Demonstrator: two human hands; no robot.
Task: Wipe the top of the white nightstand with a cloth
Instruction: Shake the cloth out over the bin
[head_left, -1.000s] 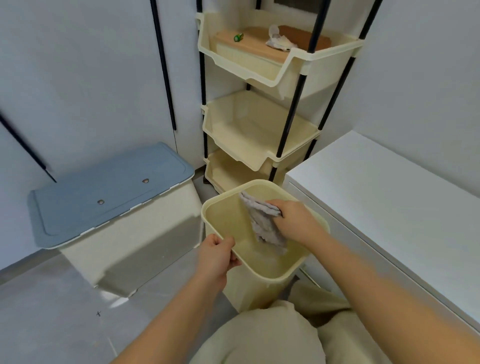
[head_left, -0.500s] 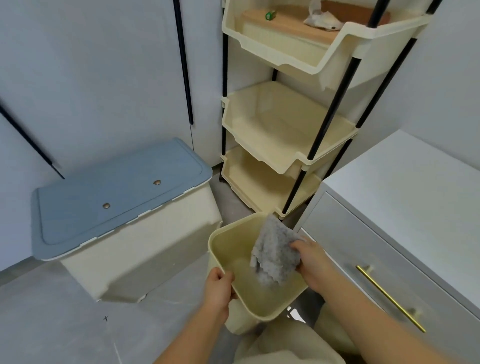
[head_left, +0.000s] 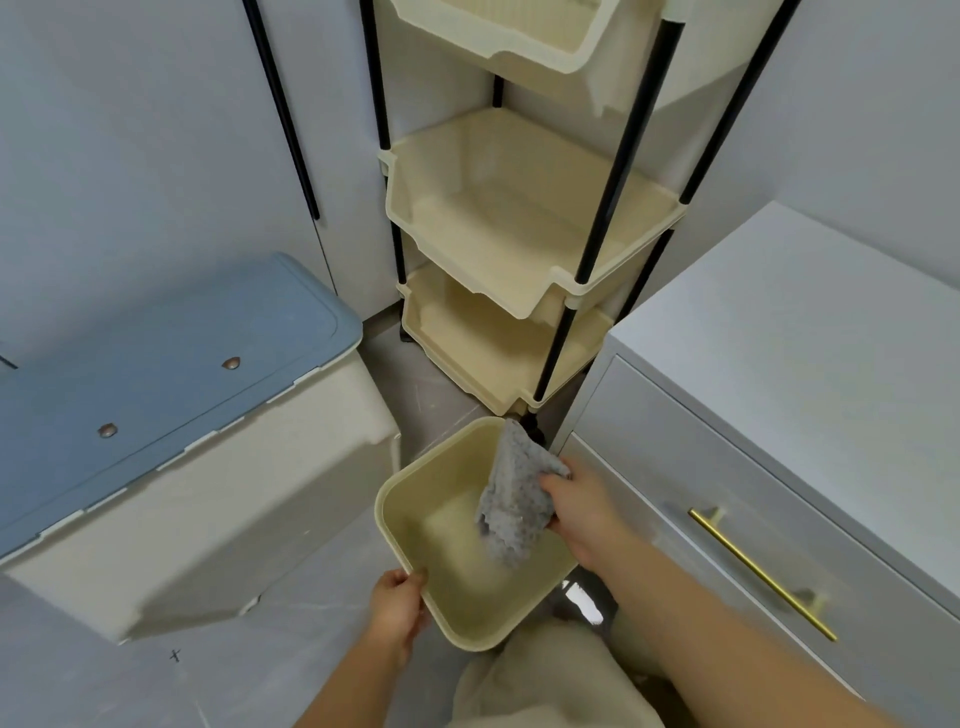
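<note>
Grey cloth (head_left: 511, 512) is pinched in the right hand (head_left: 576, 512), hanging bunched over the open cream bin (head_left: 410, 493); the lower edge appears to touch the bin's inner wall, though blur leaves this uncertain. Left hand (head_left: 397, 605) grips the bin's near rim, fingers curled over the edge. White nightstand (head_left: 779, 332) stands just to the right, top bare and not yet wiped.

Risks: cloth held by a small fold could slip back into the bin on lifting. Bin is tilted and held one-handed; releasing it carelessly could tip it against the tiered rack (head_left: 519, 223). A bunched cloth would wipe only a narrow strip.
</note>
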